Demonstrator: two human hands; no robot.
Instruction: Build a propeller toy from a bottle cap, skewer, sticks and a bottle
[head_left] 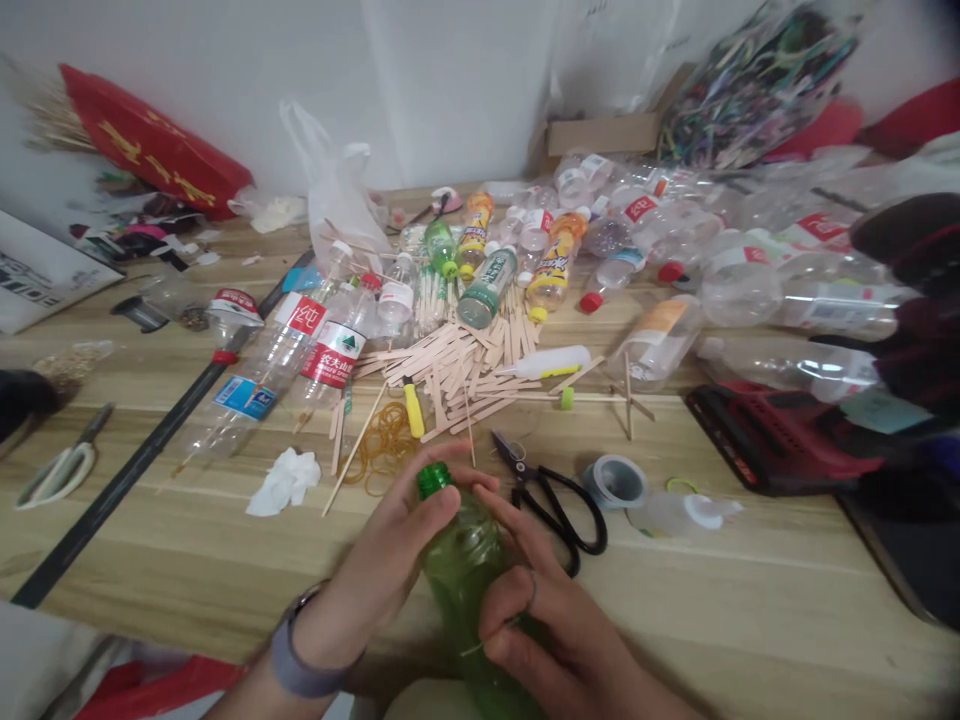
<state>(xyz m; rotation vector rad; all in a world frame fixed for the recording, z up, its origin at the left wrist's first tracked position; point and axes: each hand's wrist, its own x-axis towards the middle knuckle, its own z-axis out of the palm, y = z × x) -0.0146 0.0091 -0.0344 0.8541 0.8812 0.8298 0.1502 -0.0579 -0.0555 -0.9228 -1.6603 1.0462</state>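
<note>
A green plastic bottle (457,570) lies with its uncapped neck pointing away from me at the bottom centre of the wooden table (750,600). My left hand (386,565) is wrapped round its upper body, thumb near the neck, with a grey band on the wrist. My right hand (544,610) grips the bottle's lower body, fingers curled; a thin rubber band seems to loop by its fingers. Black scissors (551,495) lie just right of the bottle's neck. A heap of rubber bands (382,445) lies just beyond the hands.
A pile of wooden craft sticks (457,370), a glue bottle (544,362) and many empty plastic bottles (675,260) cover the far half. A tape roll (615,482), a crumpled tissue (285,482), a black rod (142,465), other scissors (60,470) and a red-black case (780,440) lie around.
</note>
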